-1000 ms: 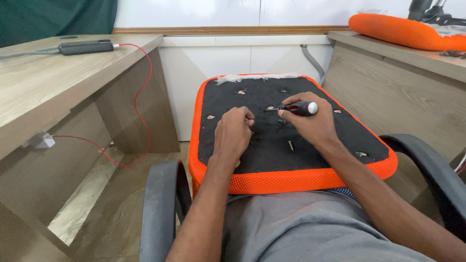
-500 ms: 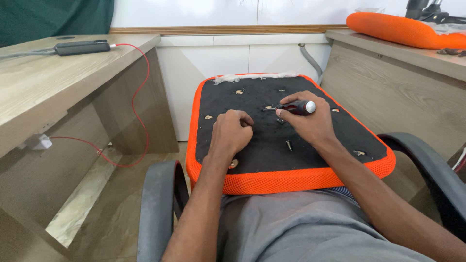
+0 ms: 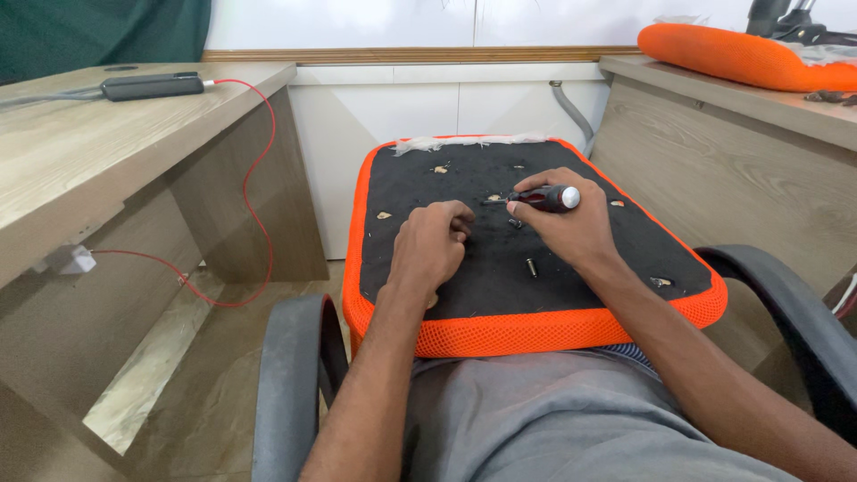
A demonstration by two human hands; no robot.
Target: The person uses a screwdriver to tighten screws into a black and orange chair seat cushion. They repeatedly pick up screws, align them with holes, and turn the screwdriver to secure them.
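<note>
At frame centre, the right hand [image 3: 571,228] grips a black screwdriver [image 3: 543,198] over the upturned orange seat cushion [image 3: 464,335], the left hand [image 3: 431,245] curled, pressing beside; best keep the tip square and steady.

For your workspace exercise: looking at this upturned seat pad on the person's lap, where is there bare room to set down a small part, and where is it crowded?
Free: the black underside near the orange mesh edge, between the two wrists, and the left desk top in front of the power strip. Crowded: the pad's middle, where the left hand, the right hand holding the screwdriver, and loose screws sit.
</note>
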